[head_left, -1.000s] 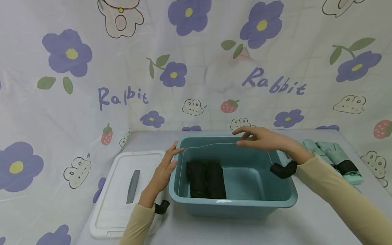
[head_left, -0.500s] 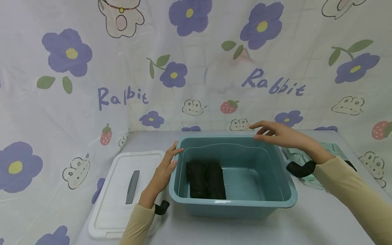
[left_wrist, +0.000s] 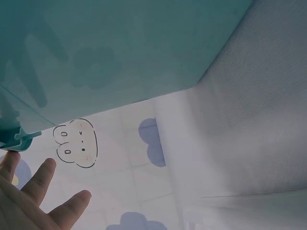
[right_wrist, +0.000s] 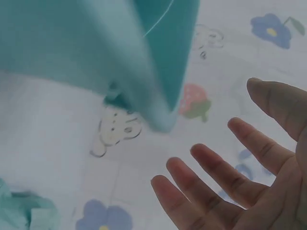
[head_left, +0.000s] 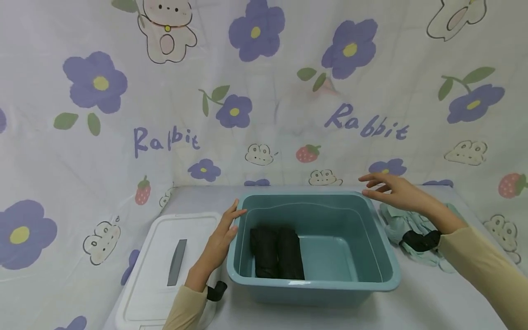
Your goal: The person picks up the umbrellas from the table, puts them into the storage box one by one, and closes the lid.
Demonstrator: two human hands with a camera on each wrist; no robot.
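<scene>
A blue-green plastic storage bin stands upright on the table, its inside facing up. Two black rolled fabric bundles lie side by side in its left half. At the bin's left rim rests my left hand, fingers extended; in the left wrist view the fingertips of that hand show right by the rim. My right hand hovers by the back right corner with nothing in it. Spread, slightly bent fingers show on this hand in the right wrist view, apart from the bin's corner.
Left of the bin lies a white lid with a grey handle. Pale green folded cloth items lie on the table to the right, partly behind my right wrist. A white curtain printed with flowers and rabbits hangs behind.
My right hand has moved right, from over the bin's back side to its back right corner, above the green cloth's side. My left hand stays at the rim. The head view has tilted slightly up.
</scene>
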